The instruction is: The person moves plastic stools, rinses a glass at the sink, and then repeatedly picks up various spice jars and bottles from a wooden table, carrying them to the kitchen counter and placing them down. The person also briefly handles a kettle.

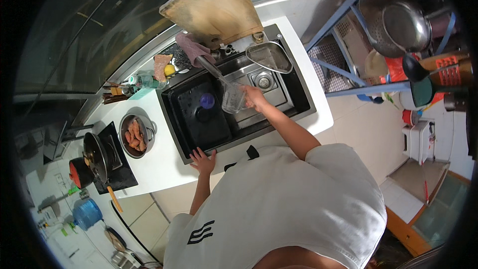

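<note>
Over the steel sink basin [242, 117], my right hand [254, 98] grips a clear plastic container [232, 99] below the faucet [212, 68]. Whether water runs into it is hard to tell. My left hand [203, 161] rests with spread fingers on the sink's front left rim, holding nothing. A black tub [209, 127] fills the left part of the sink, with a round purple-blue thing [207, 100] in it. A wire-mesh strainer basket [269, 56] sits at the sink's back right corner.
Left of the sink stand a pot [136, 135] of reddish-brown food pieces and a wok [98, 158] on the cooktop [129, 179]. Behind are a plastic bottle [141, 81], a pink cloth [194, 49] over the faucet, and a large cutting board [220, 7]. A blue rack [332, 91] stands right.
</note>
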Action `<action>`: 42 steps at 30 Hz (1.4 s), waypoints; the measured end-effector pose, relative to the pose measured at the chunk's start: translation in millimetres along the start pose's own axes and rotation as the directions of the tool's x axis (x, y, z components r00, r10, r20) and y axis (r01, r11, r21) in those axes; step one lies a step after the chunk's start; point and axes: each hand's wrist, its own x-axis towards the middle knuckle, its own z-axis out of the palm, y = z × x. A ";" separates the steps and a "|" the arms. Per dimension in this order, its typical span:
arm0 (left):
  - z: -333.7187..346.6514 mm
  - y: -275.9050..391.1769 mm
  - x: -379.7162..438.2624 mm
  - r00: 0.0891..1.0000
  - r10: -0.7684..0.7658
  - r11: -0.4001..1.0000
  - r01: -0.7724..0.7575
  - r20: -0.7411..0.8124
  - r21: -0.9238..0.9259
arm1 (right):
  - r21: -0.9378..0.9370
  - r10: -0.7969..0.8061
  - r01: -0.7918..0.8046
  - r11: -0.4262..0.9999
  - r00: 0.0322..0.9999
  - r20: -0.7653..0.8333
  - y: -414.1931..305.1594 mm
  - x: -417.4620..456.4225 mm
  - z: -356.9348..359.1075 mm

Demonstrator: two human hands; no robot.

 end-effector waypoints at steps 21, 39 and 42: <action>7.5 -14.7 8.0 0.997 0.061 0.997 -0.063 0.039 0.046 | -0.430 -0.332 0.291 0.855 0.943 -0.021 49.5 -12.9 -27.7; -15.4 -7.0 12.3 0.984 0.030 0.999 -0.036 0.173 0.035 | -0.741 -0.569 0.419 0.525 0.820 0.060 0.0 -34.5 12.2; -42.0 -3.2 28.6 0.939 0.311 0.919 -0.336 0.147 0.207 | -0.755 -0.586 0.433 0.493 0.806 0.080 3.7 -22.7 3.3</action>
